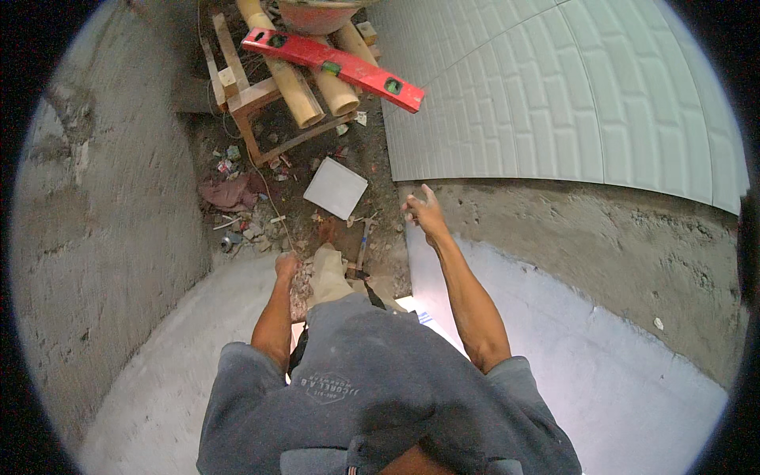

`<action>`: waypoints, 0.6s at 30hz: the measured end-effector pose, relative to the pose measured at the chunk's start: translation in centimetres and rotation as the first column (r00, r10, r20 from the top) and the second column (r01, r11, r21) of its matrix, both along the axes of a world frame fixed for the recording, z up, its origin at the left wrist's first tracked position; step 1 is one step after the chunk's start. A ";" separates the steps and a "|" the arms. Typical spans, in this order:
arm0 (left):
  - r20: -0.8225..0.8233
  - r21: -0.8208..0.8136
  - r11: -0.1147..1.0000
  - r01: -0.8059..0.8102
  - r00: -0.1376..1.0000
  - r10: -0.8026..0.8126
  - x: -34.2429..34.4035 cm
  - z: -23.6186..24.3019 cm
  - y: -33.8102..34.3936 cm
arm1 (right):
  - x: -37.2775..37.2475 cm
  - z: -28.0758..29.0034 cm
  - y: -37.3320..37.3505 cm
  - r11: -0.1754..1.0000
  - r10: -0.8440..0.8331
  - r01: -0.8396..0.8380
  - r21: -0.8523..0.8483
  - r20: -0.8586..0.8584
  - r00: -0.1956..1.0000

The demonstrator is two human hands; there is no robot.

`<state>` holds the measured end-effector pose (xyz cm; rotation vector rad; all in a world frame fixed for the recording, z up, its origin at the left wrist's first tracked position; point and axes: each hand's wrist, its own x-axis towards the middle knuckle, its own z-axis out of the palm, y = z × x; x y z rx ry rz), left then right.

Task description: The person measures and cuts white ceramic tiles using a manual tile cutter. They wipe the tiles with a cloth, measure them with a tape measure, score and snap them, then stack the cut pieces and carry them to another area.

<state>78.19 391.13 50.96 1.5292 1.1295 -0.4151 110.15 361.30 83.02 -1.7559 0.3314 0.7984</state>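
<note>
My right hand (423, 210) is raised with its fingers spread and holds nothing. It hovers just above the upper corner of a pale smooth panel (554, 332) that runs along the bare cement wall (602, 229). My left hand (286, 265) hangs by my beige trouser leg (328, 273) with the fingers curled in; nothing shows in it. A white square tile (336, 188) lies on the dirt floor ahead of both hands. A hammer (362, 245) lies between my leg and my right hand.
A red spirit level (332, 62) rests across cream pipes (297, 87) and a wooden frame (237, 95) at the back, below an orange basin (317, 14). White brick-pattern tiles (570, 95) cover the right wall. Rubble and a reddish rag (229, 192) litter the floor; rough cement wall (103, 206) on the left.
</note>
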 end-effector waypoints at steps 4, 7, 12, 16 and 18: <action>-0.029 -0.219 0.956 -0.196 0.980 0.195 2.4 1.8 -0.7 | -0.1 2.0 -1.8 1.000 -0.025 0.026 -0.011 0.118 0.993; -0.018 -0.179 0.982 -0.065 0.998 0.063 3.7 1.9 -0.6 | 0.4 1.3 -4.8 0.991 -0.110 0.119 -0.054 0.151 0.982; -0.146 -0.209 0.968 -0.142 0.983 0.113 3.0 -1.3 0.9 | 1.1 4.0 -5.2 0.994 -0.080 0.092 -0.052 0.199 0.977; -0.136 0.182 0.979 0.088 0.989 -0.064 2.7 -2.5 1.1 | 1.8 6.8 -5.7 0.992 -0.096 0.117 -0.055 0.291 0.952; -0.086 0.045 0.991 0.125 0.989 -0.121 3.0 -2.6 0.7 | 2.8 6.0 -8.7 0.966 -0.234 0.256 -0.039 0.292 0.927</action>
